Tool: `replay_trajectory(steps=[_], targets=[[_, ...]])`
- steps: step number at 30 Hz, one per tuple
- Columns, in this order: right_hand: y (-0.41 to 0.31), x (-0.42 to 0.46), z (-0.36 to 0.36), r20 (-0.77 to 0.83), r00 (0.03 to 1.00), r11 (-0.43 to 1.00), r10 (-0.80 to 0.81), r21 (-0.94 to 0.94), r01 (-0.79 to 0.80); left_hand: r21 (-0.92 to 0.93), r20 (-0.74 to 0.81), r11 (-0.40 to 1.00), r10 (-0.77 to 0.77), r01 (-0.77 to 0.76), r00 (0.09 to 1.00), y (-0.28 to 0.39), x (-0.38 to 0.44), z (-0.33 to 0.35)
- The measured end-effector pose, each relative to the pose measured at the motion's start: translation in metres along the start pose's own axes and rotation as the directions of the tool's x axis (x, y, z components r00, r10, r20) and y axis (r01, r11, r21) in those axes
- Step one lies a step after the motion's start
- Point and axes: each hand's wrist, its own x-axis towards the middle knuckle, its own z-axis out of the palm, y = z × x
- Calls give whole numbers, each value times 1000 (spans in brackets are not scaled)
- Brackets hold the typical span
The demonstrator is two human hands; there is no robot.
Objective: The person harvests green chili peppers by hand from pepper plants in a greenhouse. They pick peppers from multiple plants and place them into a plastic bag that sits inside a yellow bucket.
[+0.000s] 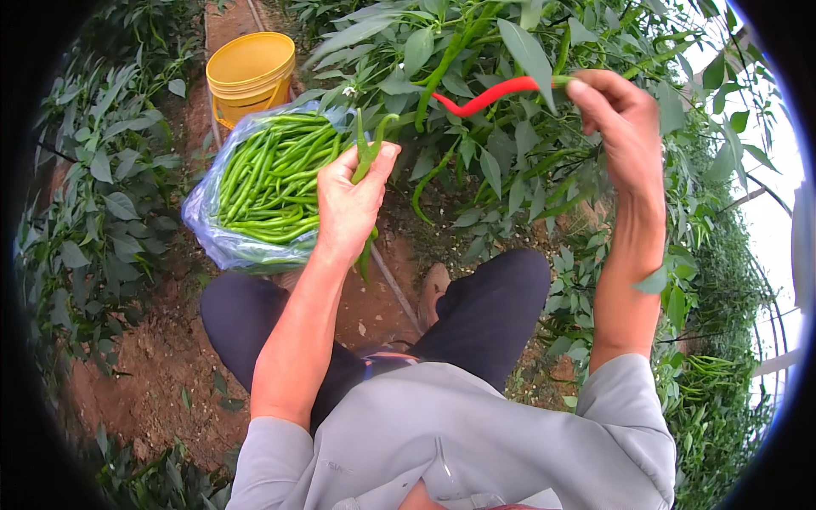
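My right hand [618,121] pinches the green stem of a long red chili pepper [488,97] at the upper right; a leaf crosses in front of the pepper near its stem. Green chili peppers [364,156] are gripped in my left hand [354,201], their ends standing up above the thumb, with more green ones hanging below the wrist. That hand is beside the right edge of a bluish clear plastic bag [207,213], which is filled with long green chilies [274,172]. Part of the bag's right side is hidden by the hand.
Behind the bag, a yellow plastic bucket [252,95] stands on the soil path. Pepper plants [503,153] bearing green chilies spread ahead and to the right, with further plants [102,166] along the left. My bent knees are close below the bag; a thin pale line [395,287] runs along the ground.
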Motion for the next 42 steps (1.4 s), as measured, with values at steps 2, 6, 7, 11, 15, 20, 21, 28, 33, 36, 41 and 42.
replay_trajectory(steps=[2,6,7,11,15,20,21,28,33,36,41,42], targets=[[-5,-14,3,-107,993,985,-50,160,67,82,1,988,132,-131,991,11,-7,2],[-17,-35,32,46,997,893,-55,450,29,343,85,828,443,-443,893,53,-44,2],[-24,-44,42,90,992,873,-92,486,37,413,139,771,473,-485,870,56,-48,-5],[-2,-64,63,210,967,726,-146,686,-39,636,171,487,667,-598,725,59,-80,-9],[-23,-75,141,251,932,612,-262,790,-40,531,-169,578,788,-619,592,91,-106,-61],[-20,-122,199,596,761,808,-258,564,-168,-191,-511,795,421,-576,750,138,-168,-184],[-16,-130,204,648,735,834,-200,506,-219,-309,-503,758,383,-575,775,138,-171,-214],[-8,-163,247,564,708,860,-426,496,121,-242,-938,951,-178,-192,299,-12,-255,-365],[-5,-171,257,457,729,842,-510,440,313,-458,-888,888,-456,-31,54,-174,-355,-415],[-4,-178,266,341,671,749,-659,382,541,-532,-846,846,-532,20,7,-213,-389,-411],[-3,-180,278,325,599,681,-732,343,647,-601,-800,798,-598,54,-53,-237,-425,-408],[-4,-179,279,327,588,673,-740,344,655,-613,-790,788,-610,56,-54,-242,-435,-411]])
